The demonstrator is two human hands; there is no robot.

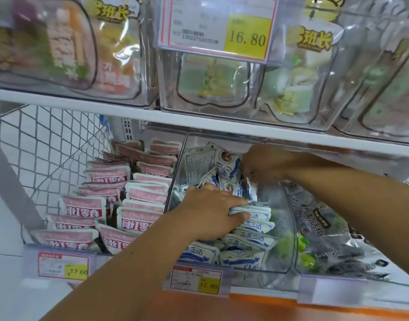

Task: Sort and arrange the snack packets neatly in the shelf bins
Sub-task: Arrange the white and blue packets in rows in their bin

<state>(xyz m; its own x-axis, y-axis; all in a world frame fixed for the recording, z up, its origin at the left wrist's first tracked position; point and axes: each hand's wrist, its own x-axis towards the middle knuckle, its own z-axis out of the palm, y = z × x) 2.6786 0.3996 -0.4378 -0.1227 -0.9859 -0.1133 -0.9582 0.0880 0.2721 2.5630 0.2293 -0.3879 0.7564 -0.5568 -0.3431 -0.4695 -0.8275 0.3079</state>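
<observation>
Price tag of yellow-and-white card [196, 280] is hanging just below the front wall of the clear plastic bin [288, 205], which is holding the small white-and-blue snack packets [247, 242]. Pink-and-white snack packets [138, 218] are sitting in rows just beside the bin's left wall. Along the bin's front edge the white-and-blue ones are standing in overlapping rows; toward its back corner they are lying loose and tumbled. The left hand [210, 214] is lying across the front rows, fingers straight and pressing them down, gripping nothing. Further in, the right hand [261, 165] is reaching under the white shelf board [199, 122] with fingers curled down over the loose packets; whether it is actually pinching one I cannot tell. The two hands are working apart. These packets are looking light, soft and crinkly, with a slick film likely to be sliding under a flat palm, so pinching each by its sealed top edge is looking like the safer hold.
</observation>
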